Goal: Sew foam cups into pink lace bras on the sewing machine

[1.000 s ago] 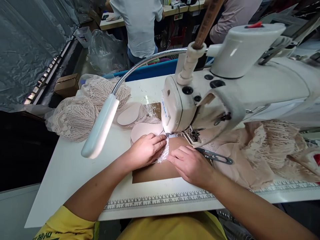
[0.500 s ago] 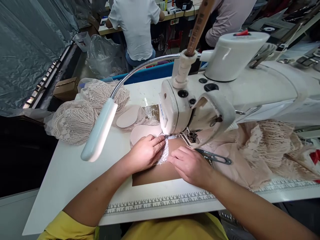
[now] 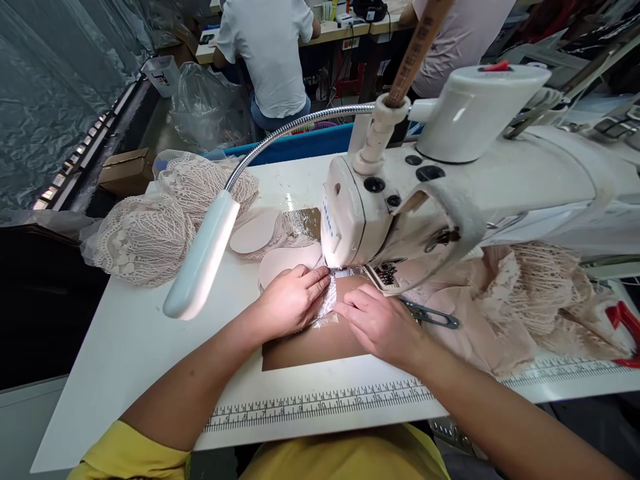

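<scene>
My left hand point(image 3: 289, 303) lies flat on a strip of pale lace point(image 3: 326, 300) just in front of the white sewing machine point(image 3: 450, 180), fingertips near the presser foot. My right hand point(image 3: 381, 321) presses on the same lace from the right side, fingers bent and resting on the fabric. A beige foam cup point(image 3: 286, 260) lies under and behind my left hand. The needle area is partly hidden by the machine head.
A gooseneck lamp point(image 3: 203, 257) hangs over the table's left. Heaps of lace point(image 3: 145, 237) lie at the back left, beige fabric point(image 3: 505, 313) at the right. Thread snips point(image 3: 433, 317) lie beside my right hand. A ruler strip point(image 3: 320, 403) lines the front edge. Two people sit at the far bench.
Both hands have crept slightly toward the presser foot with the lace. The view has shifted a little; the rest stays put.
</scene>
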The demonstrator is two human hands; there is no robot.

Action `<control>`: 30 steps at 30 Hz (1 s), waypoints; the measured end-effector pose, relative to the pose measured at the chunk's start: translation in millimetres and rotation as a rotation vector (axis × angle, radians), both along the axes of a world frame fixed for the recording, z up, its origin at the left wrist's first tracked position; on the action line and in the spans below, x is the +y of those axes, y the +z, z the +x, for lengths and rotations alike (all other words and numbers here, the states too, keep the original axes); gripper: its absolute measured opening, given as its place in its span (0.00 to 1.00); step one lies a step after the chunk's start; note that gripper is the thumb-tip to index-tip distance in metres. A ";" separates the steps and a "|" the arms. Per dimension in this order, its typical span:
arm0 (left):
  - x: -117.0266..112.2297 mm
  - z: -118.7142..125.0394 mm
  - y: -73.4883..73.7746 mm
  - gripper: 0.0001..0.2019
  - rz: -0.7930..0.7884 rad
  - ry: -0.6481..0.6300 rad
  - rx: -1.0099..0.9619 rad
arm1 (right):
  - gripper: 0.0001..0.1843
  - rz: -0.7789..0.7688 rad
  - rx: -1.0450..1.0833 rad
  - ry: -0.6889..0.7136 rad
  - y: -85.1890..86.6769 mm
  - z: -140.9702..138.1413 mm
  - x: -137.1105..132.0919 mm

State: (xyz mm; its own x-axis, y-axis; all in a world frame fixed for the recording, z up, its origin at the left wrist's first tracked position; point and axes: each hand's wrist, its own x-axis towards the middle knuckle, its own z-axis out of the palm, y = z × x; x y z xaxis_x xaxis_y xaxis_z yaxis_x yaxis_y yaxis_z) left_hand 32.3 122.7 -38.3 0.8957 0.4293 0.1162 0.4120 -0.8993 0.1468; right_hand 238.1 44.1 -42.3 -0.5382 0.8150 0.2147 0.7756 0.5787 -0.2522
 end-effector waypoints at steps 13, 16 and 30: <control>6.9 -7.3 1.8 0.18 0.043 -0.035 -0.011 | 0.20 0.115 -0.132 -0.216 3.4 -6.1 8.8; 9.4 -8.0 0.6 0.18 0.050 -0.027 -0.014 | 0.20 0.145 -0.137 -0.234 1.9 -6.5 12.1; 13.6 -6.7 -1.7 0.18 0.025 0.098 -0.050 | 0.21 0.096 -0.065 -0.225 -7.5 -4.0 8.8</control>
State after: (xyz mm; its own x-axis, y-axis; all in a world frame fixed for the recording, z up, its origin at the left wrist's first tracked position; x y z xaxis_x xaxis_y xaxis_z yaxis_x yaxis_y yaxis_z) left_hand 25.6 136.3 -40.0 0.8422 0.5111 0.1716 0.4910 -0.8586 0.1473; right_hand 234.2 52.9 -49.7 -0.3612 0.8932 0.2680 0.9003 0.4089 -0.1493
